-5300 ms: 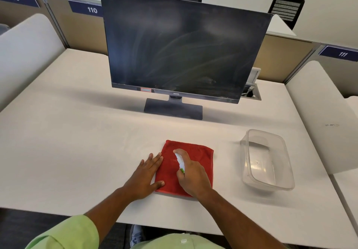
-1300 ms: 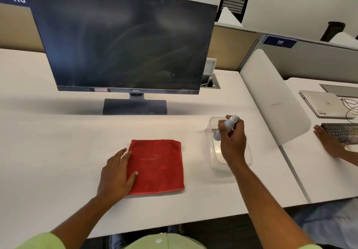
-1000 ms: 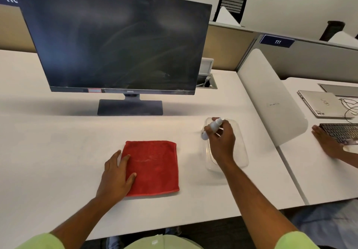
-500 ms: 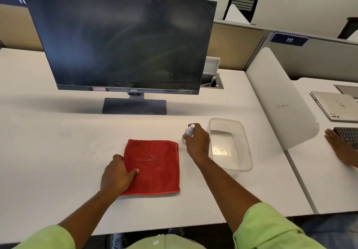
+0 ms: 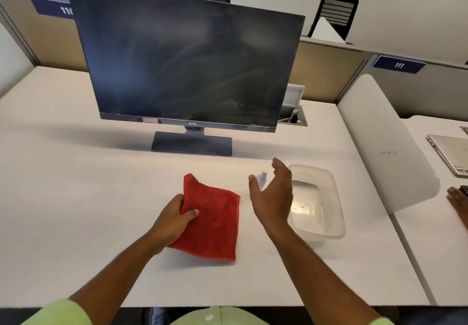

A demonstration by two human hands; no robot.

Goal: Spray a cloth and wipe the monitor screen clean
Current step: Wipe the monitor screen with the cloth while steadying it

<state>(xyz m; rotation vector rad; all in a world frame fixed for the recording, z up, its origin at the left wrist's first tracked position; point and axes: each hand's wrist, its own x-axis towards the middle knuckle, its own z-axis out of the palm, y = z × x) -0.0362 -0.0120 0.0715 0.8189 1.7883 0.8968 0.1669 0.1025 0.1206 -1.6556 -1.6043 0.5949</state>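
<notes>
left hand (image 5: pixel 174 219) grips red cloth (image 5: pixel 215 221) at its left edge, far corner lifted | right hand (image 5: pixel 272 195) spread open, spray bottle (image 5: pixel 261 177) just beyond palm, clear tub (image 5: pixel 336 213) right | bare desk (image 5: pixel 76 198) left

**Bright, even light with a warped edge**

My desk (image 5: pixel 76 198) is lit brightly and evenly from above. The monitor (image 5: pixel 187 66) throws a soft, wide shadow across the tabletop under its bottom edge. Its dark screen shows pale streaks and two hazy patches of glare near its top edge. My right hand (image 5: pixel 272 198) is a little smeared by motion. Straight lines bow toward the corners of my view.
</notes>
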